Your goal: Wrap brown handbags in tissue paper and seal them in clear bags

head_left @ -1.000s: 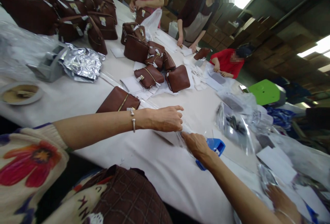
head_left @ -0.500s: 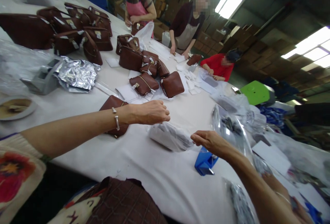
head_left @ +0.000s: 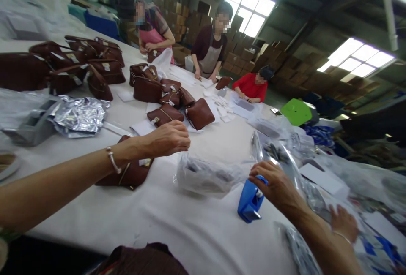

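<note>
My left hand is closed above the left end of a clear plastic bag. What its fingers pinch, if anything, is too small to make out. The bag lies on the white-covered table with something pale and greyish inside. To its right stands a blue tape dispenser. My right hand bends its fingers and thumb around the dispenser's top end, blue showing between them. Under my left forearm lies a brown leather handbag, partly hidden.
Several brown handbags crowd the far left and middle. Crumpled silver foil lies beside a grey tape dispenser. Plastic bags and sheets cover the right side. Another person's hand rests there. Three people work across the table.
My right hand has left the bag's right end and moved to the top of the tape dispenser. My left hand stays closed near the bag's left end. The view has shifted.
</note>
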A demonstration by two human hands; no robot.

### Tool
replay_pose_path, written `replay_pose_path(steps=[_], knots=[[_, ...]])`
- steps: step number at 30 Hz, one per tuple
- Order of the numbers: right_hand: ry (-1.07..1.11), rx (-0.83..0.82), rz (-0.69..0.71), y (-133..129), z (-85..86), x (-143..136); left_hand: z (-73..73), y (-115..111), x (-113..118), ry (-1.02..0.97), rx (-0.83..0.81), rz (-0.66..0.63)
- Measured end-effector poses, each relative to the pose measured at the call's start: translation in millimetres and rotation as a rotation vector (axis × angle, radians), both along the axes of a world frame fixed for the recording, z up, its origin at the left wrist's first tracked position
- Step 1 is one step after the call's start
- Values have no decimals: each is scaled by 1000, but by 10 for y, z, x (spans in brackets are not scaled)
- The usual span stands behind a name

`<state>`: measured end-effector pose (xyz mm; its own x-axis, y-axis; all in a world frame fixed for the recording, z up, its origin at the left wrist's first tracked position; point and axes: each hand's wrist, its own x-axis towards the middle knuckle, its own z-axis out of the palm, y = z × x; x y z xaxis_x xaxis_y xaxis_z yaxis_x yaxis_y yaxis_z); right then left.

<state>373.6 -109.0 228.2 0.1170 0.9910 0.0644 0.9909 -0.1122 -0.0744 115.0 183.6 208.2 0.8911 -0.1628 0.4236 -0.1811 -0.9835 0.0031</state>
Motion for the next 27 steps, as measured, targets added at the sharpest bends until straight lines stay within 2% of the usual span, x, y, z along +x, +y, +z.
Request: replay_pose_path(steps=[3, 5, 7, 9, 11, 13, 15, 17, 19, 21, 22, 24, 27], knots=[[127, -43, -59, -61, -202, -26, -120, -32, 5, 57, -33, -52], [185, -56, -112, -101, -300, -34, -197, -83, -36, 28, -100, -75], [247, -14, -158, -150, -315, -29, -270, -146, -124, -94, -255, -15], [321, 35, -175, -210, -283, -23, -388, -205, -235, -192, -458, 99], [379, 87, -190, -284, -275, -31, -585, -252, -325, -145, -633, 201], [408, 223, -244, -376, -349, -58, -837, -292, -353, -9, -766, 258], [462, 431, -332, -485, -523, -95, -1071, -328, -302, 71, -876, 294], [577, 515, -416, -593, -773, -122, -1225, -352, -192, 69, -974, 302], [703, 361, -494, -664, -1053, -122, -1286, -357, -68, 46, -1064, 268], [791, 186, -560, -656, -1309, -91, -1285, -353, 26, 11, -1151, 212], [831, 158, -578, -618, -1413, -66, -1273, -354, 56, -9, -1194, 191], [929, 197, -556, -493, -1563, -16, -1248, -373, 87, -44, -1275, 183], [1092, 261, -438, -298, -1651, 10, -1239, -443, 103, -84, -1401, 277]])
